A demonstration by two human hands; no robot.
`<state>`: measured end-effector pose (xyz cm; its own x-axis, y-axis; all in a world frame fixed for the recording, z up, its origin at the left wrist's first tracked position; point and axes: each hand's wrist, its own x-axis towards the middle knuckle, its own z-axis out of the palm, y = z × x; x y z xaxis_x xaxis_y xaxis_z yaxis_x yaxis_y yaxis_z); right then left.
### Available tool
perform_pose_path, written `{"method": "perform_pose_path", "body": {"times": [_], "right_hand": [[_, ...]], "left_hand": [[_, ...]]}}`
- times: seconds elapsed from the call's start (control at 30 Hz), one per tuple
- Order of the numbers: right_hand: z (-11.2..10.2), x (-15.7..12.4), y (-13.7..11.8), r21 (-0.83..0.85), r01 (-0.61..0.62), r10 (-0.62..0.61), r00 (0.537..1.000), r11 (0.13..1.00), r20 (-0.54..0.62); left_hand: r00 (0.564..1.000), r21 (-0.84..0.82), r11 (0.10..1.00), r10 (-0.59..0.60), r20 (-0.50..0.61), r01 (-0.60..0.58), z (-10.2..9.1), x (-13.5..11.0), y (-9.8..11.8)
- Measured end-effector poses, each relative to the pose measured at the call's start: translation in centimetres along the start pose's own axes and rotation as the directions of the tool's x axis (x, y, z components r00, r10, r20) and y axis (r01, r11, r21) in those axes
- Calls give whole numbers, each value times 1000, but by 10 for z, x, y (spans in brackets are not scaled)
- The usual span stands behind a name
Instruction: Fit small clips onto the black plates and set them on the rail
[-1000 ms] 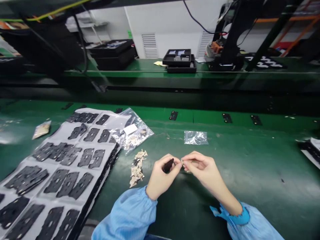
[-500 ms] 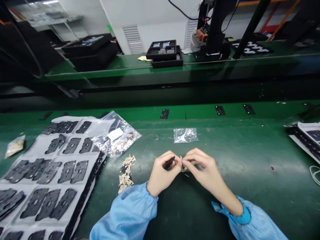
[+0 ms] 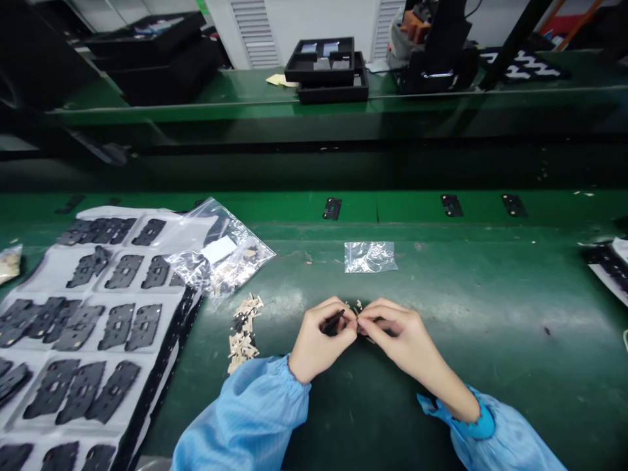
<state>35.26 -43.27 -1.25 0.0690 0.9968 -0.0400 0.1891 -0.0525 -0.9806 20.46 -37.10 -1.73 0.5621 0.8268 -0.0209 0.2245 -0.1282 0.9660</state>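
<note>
My left hand [image 3: 324, 337] is closed, with a slim black tool [image 3: 333, 322] lying between its thumb and fingers; its kind is not clear. My right hand [image 3: 395, 327] is closed in a pinch, its fingertips meeting those of the left. Whatever lies between the fingertips is too small and covered to name. Just behind them, a few small beige pieces [image 3: 358, 305] rest on the green work surface [image 3: 471, 360]. To the left of my left forearm is a loose pile of beige and black small strips [image 3: 244, 333].
Flat black parts [image 3: 120, 326] lie in rows on a white sheet [image 3: 118, 353] at left, overlapped by a clear bag of small pieces [image 3: 223, 255]. Beyond my hands lies a small clear zip bag [image 3: 370, 256]. Several black plates [image 3: 332, 209] line the green back strip. Black trays [image 3: 326, 69] stand on the shelf.
The camera view has tilted down and come slightly nearer, so the bench items sit higher in view. Both hands stay together, fingertips touching; the black tool is still in my left hand.
</note>
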Motion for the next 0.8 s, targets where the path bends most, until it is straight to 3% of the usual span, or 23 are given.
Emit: {"method": "perform_pose_path", "body": {"times": [0.1,0.23,0.43,0.53,0.67,0.8], "right_hand": [[-2,2,3,72,-88,90,996,993,-20],[-7,3,6,40,-91,96,978,995,-184],[-4,2,1,-22,-24,23,998,999,-52],[0,1,-1,-76,-9,6,999,997,-41],[3,-1,0,-150,14,-25,997,989,-70],[0,0,2,-225,13,-59,978,974,-199]], "left_hand": [[1000,-8,1000,-14,14,14,0,1,1],[998,2,998,-61,-32,61,-2,3,1],[999,5,999,-50,-15,51,-1,3,-2],[999,-6,999,-35,7,35,1,1,-2],[999,-14,999,-39,33,39,3,0,-1],[999,4,999,-53,9,53,2,1,-2]]}}
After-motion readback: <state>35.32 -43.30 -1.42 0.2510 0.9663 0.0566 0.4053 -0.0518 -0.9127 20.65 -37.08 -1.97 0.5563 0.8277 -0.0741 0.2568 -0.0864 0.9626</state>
